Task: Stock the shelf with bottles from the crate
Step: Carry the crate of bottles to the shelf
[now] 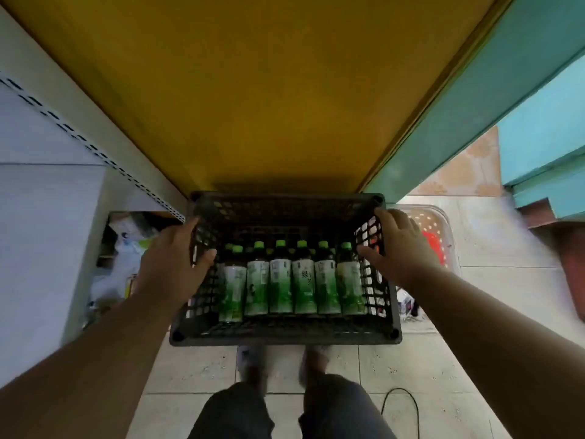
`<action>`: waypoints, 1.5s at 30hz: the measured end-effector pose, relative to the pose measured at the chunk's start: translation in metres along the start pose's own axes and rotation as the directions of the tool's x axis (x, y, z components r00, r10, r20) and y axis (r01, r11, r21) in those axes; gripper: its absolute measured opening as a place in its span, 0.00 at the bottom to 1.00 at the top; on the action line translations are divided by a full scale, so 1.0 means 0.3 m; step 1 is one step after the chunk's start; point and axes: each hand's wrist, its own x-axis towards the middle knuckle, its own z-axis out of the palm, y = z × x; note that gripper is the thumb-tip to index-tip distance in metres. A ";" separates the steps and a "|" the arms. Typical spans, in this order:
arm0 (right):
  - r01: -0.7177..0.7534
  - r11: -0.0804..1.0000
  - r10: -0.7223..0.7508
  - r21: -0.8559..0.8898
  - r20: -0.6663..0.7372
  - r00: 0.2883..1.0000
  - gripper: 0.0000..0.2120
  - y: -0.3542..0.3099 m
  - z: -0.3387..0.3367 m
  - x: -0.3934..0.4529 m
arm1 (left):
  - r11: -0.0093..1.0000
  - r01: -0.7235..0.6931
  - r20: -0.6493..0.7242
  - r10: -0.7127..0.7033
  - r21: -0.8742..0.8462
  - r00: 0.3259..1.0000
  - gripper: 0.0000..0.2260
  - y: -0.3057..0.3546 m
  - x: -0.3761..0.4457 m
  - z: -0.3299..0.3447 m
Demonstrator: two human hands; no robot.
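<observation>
Your left hand (172, 264) and right hand (392, 245) grip the side walls of the black lattice plastic crate (285, 337), where the green-capped, green-labelled plastic bottles (280, 280) stand upright in a row between them, just before the yellow flat shelf (269, 90).

Pale tiled floor (364, 372), teal wall (468, 99), white perforated upright (95, 147).

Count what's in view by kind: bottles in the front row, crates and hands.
Bottles in the front row: 6 (caps of others show behind)
Crate: 1
Hands: 2, left hand and right hand on the crate's sides
Total: 9
</observation>
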 end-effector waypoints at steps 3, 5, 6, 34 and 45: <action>-0.131 0.990 0.132 -0.045 0.026 0.991 0.43 0.078 0.153 0.051 | 0.987 0.100 -0.025 -0.098 0.129 0.995 0.31 -0.094 0.046 0.123; -0.214 0.977 0.215 -0.006 0.022 0.976 0.45 0.130 0.244 0.068 | 0.975 0.159 -0.055 -0.152 0.154 0.987 0.31 -0.158 0.055 0.198; -0.241 0.970 0.240 0.040 0.015 0.971 0.45 0.150 0.284 0.074 | 0.976 0.161 -0.043 -0.157 0.144 0.987 0.32 -0.188 0.059 0.233; -0.189 0.735 0.250 0.652 -0.001 0.968 0.53 0.200 0.386 0.009 | 0.867 0.299 0.076 -0.293 -0.399 0.953 0.51 -0.297 0.054 0.370; -0.148 0.774 0.184 0.615 0.005 0.983 0.53 0.125 -0.153 -0.287 | 0.854 0.309 0.069 -0.310 -0.419 0.948 0.51 -0.034 -0.261 -0.098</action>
